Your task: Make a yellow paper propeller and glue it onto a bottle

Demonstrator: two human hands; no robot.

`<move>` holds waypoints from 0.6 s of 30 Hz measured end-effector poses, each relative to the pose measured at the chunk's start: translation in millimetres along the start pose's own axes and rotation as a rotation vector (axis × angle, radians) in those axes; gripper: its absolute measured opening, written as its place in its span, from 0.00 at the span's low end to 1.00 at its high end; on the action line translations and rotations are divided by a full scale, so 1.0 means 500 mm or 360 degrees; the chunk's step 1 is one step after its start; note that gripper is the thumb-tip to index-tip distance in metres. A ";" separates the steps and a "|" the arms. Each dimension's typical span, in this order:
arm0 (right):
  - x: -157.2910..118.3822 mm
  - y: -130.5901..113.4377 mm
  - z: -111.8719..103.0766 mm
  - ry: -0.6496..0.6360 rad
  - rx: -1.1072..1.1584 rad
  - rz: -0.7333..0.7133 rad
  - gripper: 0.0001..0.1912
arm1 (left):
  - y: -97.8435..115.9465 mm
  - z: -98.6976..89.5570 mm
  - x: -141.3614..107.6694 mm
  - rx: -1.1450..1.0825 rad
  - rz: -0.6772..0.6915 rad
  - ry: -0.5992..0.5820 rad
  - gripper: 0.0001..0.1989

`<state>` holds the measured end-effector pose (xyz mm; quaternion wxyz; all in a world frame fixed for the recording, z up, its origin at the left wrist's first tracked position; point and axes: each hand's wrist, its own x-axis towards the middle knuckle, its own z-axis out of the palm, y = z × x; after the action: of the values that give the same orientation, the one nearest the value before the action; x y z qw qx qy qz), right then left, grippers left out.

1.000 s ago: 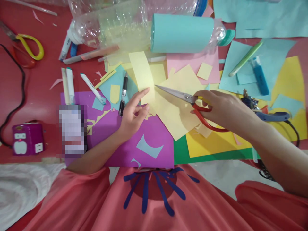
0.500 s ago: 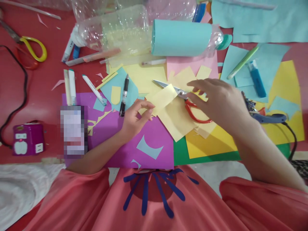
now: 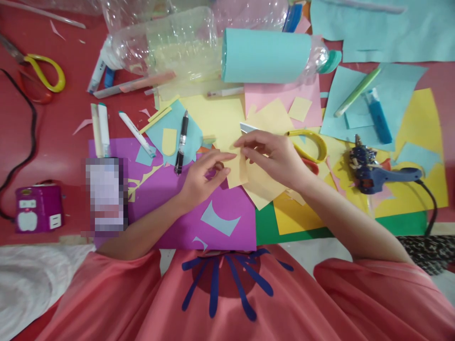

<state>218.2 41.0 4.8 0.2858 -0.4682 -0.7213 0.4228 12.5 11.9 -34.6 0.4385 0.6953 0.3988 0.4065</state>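
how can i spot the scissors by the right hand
Find the blue-wrapped bottle up top. Below it, the right hand partly hides scissors lying on yellow paper. Unlike the similar pair at far left, these lie on papers, not red tabletop.

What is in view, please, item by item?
paper piece: 1, yellow, between hands
scissors: 2, yellow, red, centre, left
glue gun: 1, blue, right
pen: 1, black, centre
markers: several, white, left
bottles: several, clear, one wrapped teal, back
sheets: several, multicoloured, centre, right
box: 1, purple, left
blurred item: 1, colour unclear, left
cables: 2, black, left, right
slim items: 2, green, blue, right
table: 1, red, underneath
garment: 1, coral, bottom
left hand: 1, bare, centre
right hand: 1, bare, centre
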 end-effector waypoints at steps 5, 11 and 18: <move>0.053 -0.020 -0.097 0.0136 -0.1042 0.0413 0.24 | -0.021 0.001 -0.003 -0.0117 -0.0089 0.0111 0.13; 0.100 -0.007 -0.205 0.0231 -0.1430 0.0879 0.44 | -0.018 0.001 -0.003 -0.0093 -0.0041 0.0075 0.12; 0.108 0.025 -0.209 0.0375 -0.1261 0.0728 0.34 | -0.015 0.003 -0.003 -0.0130 -0.0079 0.0099 0.14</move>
<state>286.6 129.1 45.0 0.0645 -0.7329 -0.6680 0.1112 11.8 12.5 -42.0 0.4639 0.6537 0.4125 0.4328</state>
